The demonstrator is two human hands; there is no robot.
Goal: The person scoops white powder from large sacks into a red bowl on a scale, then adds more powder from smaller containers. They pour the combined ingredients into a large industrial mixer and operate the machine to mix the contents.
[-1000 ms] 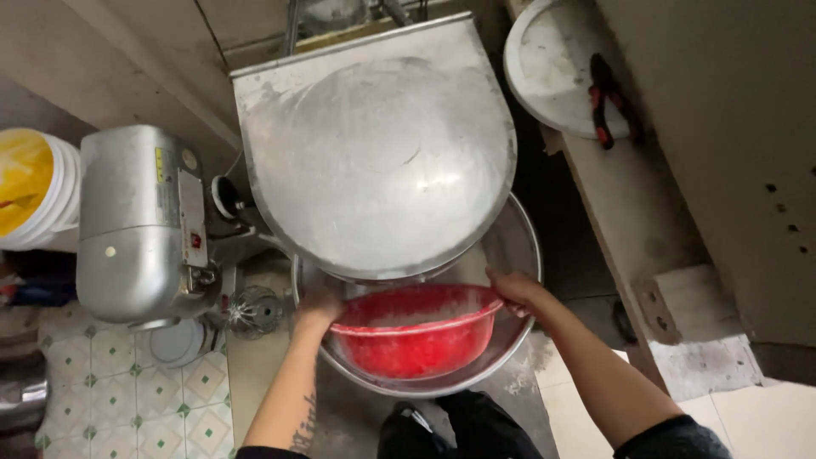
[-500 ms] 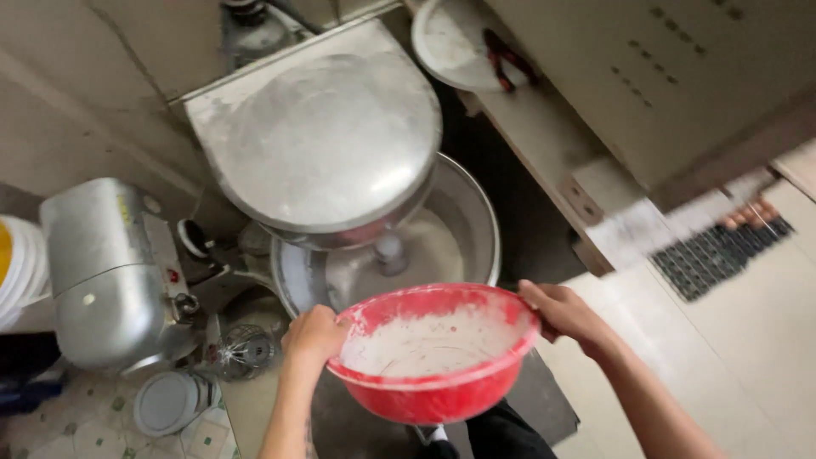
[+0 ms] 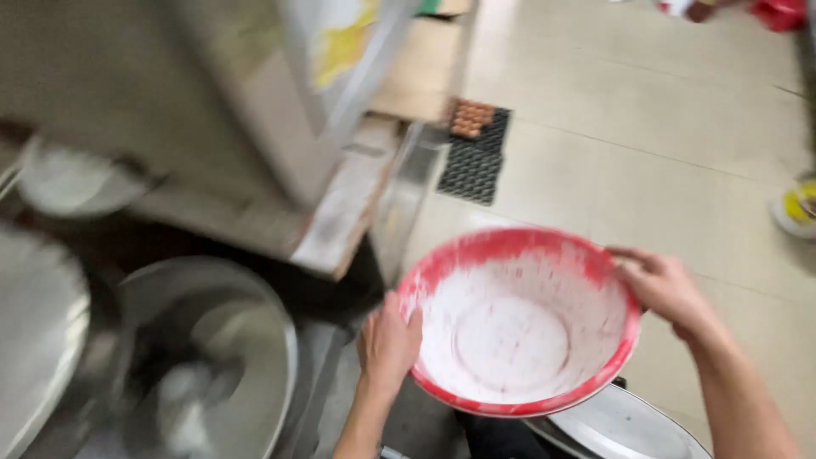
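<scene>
I hold a red plastic bowl, dusted white inside with flour, between both hands. My left hand grips its left rim and my right hand grips its right rim. The bowl is level and hangs over the tiled floor, to the right of a large steel mixing bowl that looks blurred.
A black tray with eggs lies on the beige tiled floor beyond the bowl. A wooden ledge and a cabinet stand at the upper left. A white curved object sits below the bowl. A yellow item is at the right edge.
My view has swung to the right, away from the mixer. I have carried the red bowl right, off the steel bowl and over the floor, both hands still on its rim.
</scene>
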